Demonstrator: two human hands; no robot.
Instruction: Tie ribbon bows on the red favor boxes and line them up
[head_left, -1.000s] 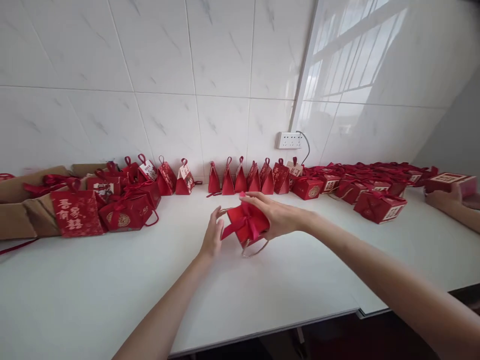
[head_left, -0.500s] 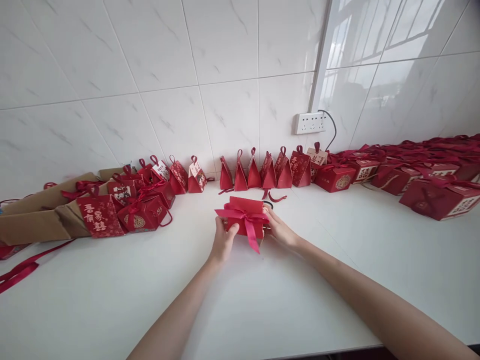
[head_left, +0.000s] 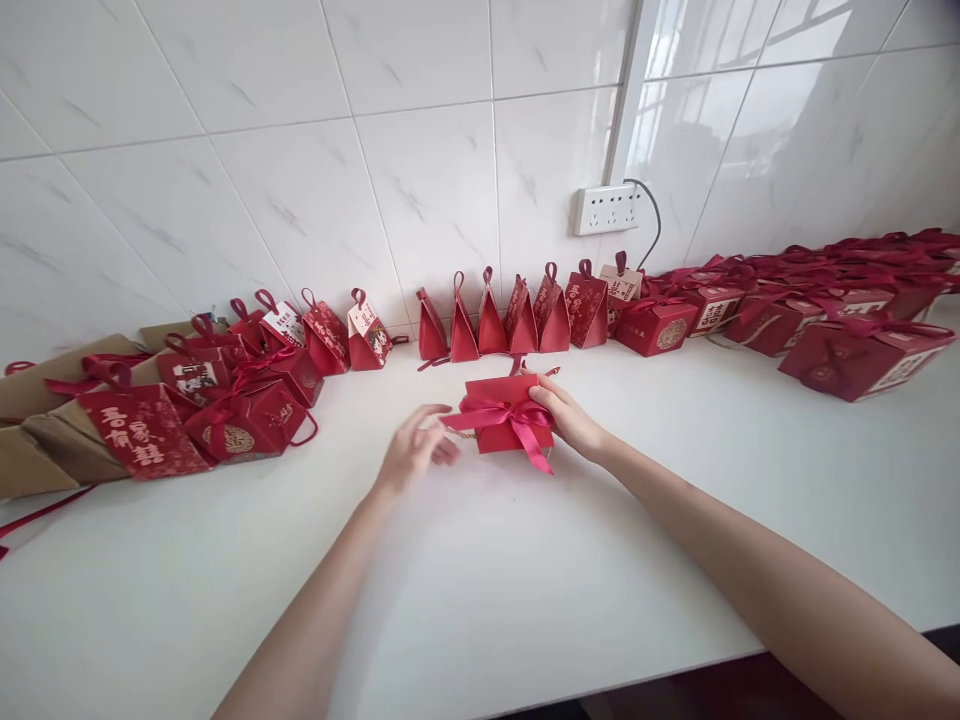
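Note:
A red gift box (head_left: 495, 436) with a pink ribbon bow (head_left: 517, 418) is in front of me over the white table. My right hand (head_left: 568, 415) grips its right side, thumb on the upper face and the other fingers mostly hidden behind. Off the box's left side, my left hand (head_left: 416, 448) is slightly blurred, its fingers apart. A twisted cord (head_left: 463, 434) shows between that hand and the box; whether the fingers touch the cord or the ribbon end, I cannot tell.
Red triangular boxes (head_left: 491, 325) with loop handles line the tiled wall. On the left, several red boxes (head_left: 251, 425) lie beside brown cardboard (head_left: 71, 440). Many ribboned boxes (head_left: 855, 365) crowd the right. A socket strip (head_left: 606, 210) is on the wall.
My left hand has let go of the box's left side and moved left. The box, held by my right hand, has shifted slightly right. The camera view has also tilted and shifted.

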